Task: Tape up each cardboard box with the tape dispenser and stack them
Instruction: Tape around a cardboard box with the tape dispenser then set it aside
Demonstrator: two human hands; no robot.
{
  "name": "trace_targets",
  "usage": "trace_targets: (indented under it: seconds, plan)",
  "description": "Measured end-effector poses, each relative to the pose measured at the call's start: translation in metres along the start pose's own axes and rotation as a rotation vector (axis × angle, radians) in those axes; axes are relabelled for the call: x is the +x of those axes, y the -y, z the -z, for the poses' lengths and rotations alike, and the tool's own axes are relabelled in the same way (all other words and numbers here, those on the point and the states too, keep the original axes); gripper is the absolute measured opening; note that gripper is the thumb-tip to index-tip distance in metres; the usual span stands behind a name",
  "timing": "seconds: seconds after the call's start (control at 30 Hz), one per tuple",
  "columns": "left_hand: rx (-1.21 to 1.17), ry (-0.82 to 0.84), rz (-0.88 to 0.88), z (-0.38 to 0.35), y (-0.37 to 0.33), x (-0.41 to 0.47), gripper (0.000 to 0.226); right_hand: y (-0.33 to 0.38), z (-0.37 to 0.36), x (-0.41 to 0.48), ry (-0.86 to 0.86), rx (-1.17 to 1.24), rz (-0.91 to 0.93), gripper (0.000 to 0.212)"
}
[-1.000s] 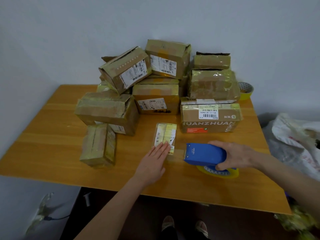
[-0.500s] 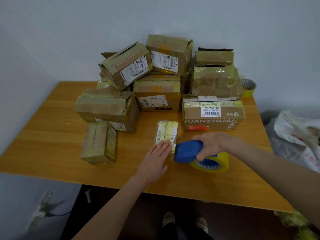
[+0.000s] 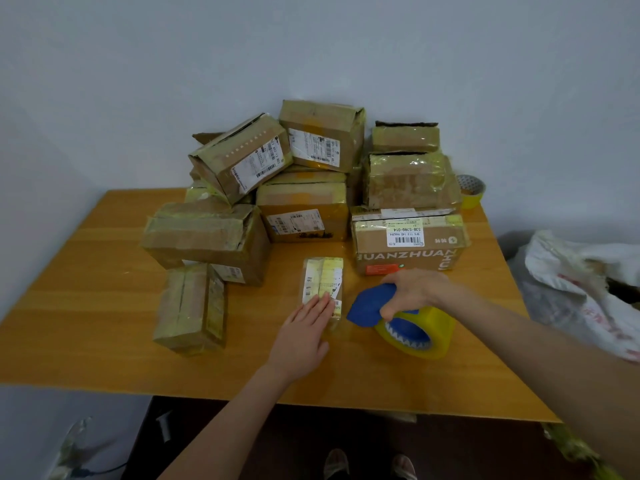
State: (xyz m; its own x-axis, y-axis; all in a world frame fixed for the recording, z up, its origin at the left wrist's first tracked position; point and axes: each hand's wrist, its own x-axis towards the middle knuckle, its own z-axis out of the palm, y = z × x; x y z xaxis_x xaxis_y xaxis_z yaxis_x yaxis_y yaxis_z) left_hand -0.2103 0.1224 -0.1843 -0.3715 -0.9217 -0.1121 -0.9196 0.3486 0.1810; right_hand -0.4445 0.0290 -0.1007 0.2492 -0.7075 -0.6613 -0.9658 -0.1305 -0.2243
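Right grip: the right hand [image 3: 414, 289] is wrapped from above around the blue tape dispenser [image 3: 372, 306], fingers curled over its handle, thumb on the near side.
Right arm pose: the forearm comes in from the near right, wrist bent down toward the tabletop [image 3: 104, 306].
Tape dispenser: tilted, its blue nose pointing left toward the small flat box [image 3: 323, 278]; the yellow tape roll [image 3: 419, 332] sits on its near right side, low over the tabletop; whether it touches the wood cannot be told.
Left grip: the left hand [image 3: 304, 332] is flat and open, holding nothing, fingers straight and together, their tips pressing on the near end of the small flat box.
Left arm pose: the forearm reaches from the near edge, angled far and to the right.
Small flat box: lies flat near the middle of the tabletop, just left of the dispenser, white labels on top.
Other boxes: a taped pile [image 3: 311, 174] stands at the far side against the wall; a printed box [image 3: 405, 245] lies just beyond the right hand; a long taped box [image 3: 192, 308] lies to the left, apart from the hands.
Spare roll: a yellow tape roll [image 3: 471, 192] stands at the far right corner.
Off the tabletop: a white bag [image 3: 581, 282] lies to the right.
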Motion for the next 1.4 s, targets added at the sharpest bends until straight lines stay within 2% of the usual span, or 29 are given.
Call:
trace_targets:
  seconds: [0.07,0.13,0.2,0.27,0.33,0.43,0.5,0.57,0.73,0.8,0.83,0.9,1.0,1.07,1.17,1.4]
  plan:
    - [-0.024,-0.004,0.008,0.001,0.001,0.0,0.071,-0.019,0.003,-0.004,-0.073,0.348,0.007,0.06]
    - [-0.046,-0.017,0.026,0.002,-0.001,0.0,0.068,-0.038,0.001,-0.006,-0.141,0.683,-0.004,0.039]
    - [-0.076,-0.031,0.045,0.006,-0.004,0.001,0.063,-0.056,-0.009,-0.002,-0.155,0.899,-0.086,0.034]
    - [-0.129,-0.064,0.05,0.011,-0.007,0.002,0.059,-0.07,-0.025,0.004,-0.138,1.046,-0.186,0.041]
    - [-0.277,-0.163,0.091,0.018,-0.011,0.003,0.055,-0.08,-0.04,0.009,-0.114,1.154,-0.261,0.046]
    - [-0.49,-0.339,0.285,0.026,-0.009,0.003,0.049,-0.086,-0.05,0.011,-0.071,1.265,-0.3,0.048]
    - [-0.541,-0.366,0.391,0.027,-0.005,0.001,0.047,-0.087,-0.051,0.013,-0.08,1.321,-0.294,0.048]
    - [-0.552,-0.359,0.449,0.025,-0.001,-0.001,0.045,-0.088,-0.05,0.015,-0.149,1.251,-0.275,0.046]
    - [-0.615,-0.408,0.538,0.021,0.003,-0.007,0.041,-0.08,-0.04,0.01,-0.266,0.707,-0.182,0.05]
    - [-0.641,-0.429,0.595,0.019,0.006,-0.008,0.041,-0.062,-0.032,0.005,-0.432,0.389,-0.19,0.051]
    - [-0.656,-0.428,0.626,0.018,0.006,-0.008,0.041,-0.046,-0.029,0.002,-0.528,0.323,-0.158,0.05]
    - [-0.683,-0.409,0.681,0.016,0.008,-0.007,0.043,-0.006,-0.036,-0.002,-0.572,0.363,-0.03,0.047]
    - [-0.65,-0.341,0.71,0.017,0.007,-0.002,0.045,0.051,-0.065,0.005,-0.405,0.415,0.043,0.049]
    - [-0.645,-0.289,0.683,0.02,0.007,0.001,0.042,0.07,-0.079,0.015,-0.385,0.43,0.059,0.044]
    - [-0.69,-0.244,0.687,0.021,0.009,0.005,0.033,0.079,-0.086,0.025,-0.396,0.478,0.067,0.036]
    - [-0.89,-0.201,0.712,0.012,0.015,0.007,0.03,0.07,-0.091,0.031,-0.379,0.558,0.057,0.036]
